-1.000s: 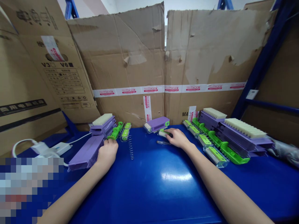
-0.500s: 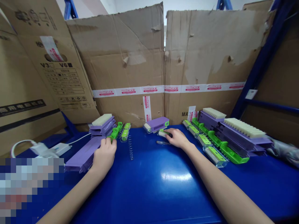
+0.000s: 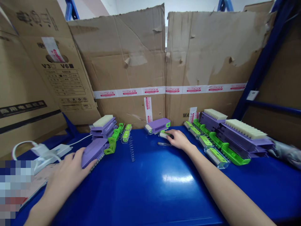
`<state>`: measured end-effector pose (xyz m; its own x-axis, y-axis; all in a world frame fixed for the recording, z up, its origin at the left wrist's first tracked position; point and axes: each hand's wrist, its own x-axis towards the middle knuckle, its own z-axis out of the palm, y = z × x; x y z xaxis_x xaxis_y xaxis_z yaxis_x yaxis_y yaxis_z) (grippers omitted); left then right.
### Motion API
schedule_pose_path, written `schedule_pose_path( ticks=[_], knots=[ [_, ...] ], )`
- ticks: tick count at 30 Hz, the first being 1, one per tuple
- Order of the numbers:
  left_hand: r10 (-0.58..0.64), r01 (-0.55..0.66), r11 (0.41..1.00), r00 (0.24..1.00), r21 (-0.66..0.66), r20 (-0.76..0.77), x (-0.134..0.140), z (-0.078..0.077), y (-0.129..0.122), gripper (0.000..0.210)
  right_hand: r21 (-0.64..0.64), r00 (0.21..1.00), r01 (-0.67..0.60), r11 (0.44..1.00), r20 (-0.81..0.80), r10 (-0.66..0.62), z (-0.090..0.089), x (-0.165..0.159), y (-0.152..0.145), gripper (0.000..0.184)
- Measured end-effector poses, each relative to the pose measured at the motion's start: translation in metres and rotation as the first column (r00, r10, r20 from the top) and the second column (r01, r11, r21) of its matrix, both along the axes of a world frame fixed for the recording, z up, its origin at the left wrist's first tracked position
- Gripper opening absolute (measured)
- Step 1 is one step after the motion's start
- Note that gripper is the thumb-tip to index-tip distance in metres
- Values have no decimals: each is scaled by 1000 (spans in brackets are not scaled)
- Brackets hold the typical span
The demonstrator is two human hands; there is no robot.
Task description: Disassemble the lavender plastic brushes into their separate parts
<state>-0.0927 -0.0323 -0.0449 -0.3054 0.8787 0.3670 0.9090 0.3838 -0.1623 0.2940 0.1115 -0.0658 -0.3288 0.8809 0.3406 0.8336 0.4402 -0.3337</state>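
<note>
Your left hand [image 3: 68, 172] has shifted from the green strip [image 3: 110, 146] to the near end of the left purple casing [image 3: 94, 150] on the blue table [image 3: 150, 188], fingers and thumb holding its sides; your right hand's [image 3: 178, 138] curled fingers touch a small green-and-white piece [image 3: 164, 134], grip unclear to me

Readable marks: "V3", "V6", "MA"; other print too small or blurred

Left carton [image 3: 82, 73]: "V3" beside a blank square, "V6" beside a filled one; under these, a printed form [image 3: 63, 83] and a row of symbols [image 3: 74, 99], too fine to read; dark band [image 3: 23, 108] at lower left: Chinese characters, blurred; right back sheet [image 3: 211, 59]: "MA", just left of a short strip [image 3: 193, 113]; long tape [image 3: 131, 92]: repeated red print, illegible; tag [image 3: 253, 95] on the blue post [image 3: 258, 66]: illegible.
</note>
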Motion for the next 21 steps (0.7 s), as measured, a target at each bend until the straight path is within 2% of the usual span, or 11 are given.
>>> schedule_pose_path(
  ticks=[2,4,7,11,17,21],
  knots=[
    [-32,35,999,995,-34,93,-14,-6,1,69,-1,1000,2,1000,3,-2,0,0,0,35],
    [-7,11,999,995,-42,103,-21,-9,0,72,-3,1000,-1,1000,6,1,0,0,0,36],
    [74,-72,997,994,-34,75,-21,-11,-2,76,-1,1000,-6,1000,8,6,0,0,0,36],
    [73,-73,997,995,-3,75,-15,-10,-1,77,10,1000,-5,1000,9,5,-1,1,1,36],
    [118,-118,993,961,-13,249,-17,-9,-4,81,4,1000,-3,1000,9,3,0,1,1,36],
    [72,-57,997,956,-60,285,-23,-11,-7,83,4,1000,0,1000,7,-1,0,0,0,36]
  ],
)
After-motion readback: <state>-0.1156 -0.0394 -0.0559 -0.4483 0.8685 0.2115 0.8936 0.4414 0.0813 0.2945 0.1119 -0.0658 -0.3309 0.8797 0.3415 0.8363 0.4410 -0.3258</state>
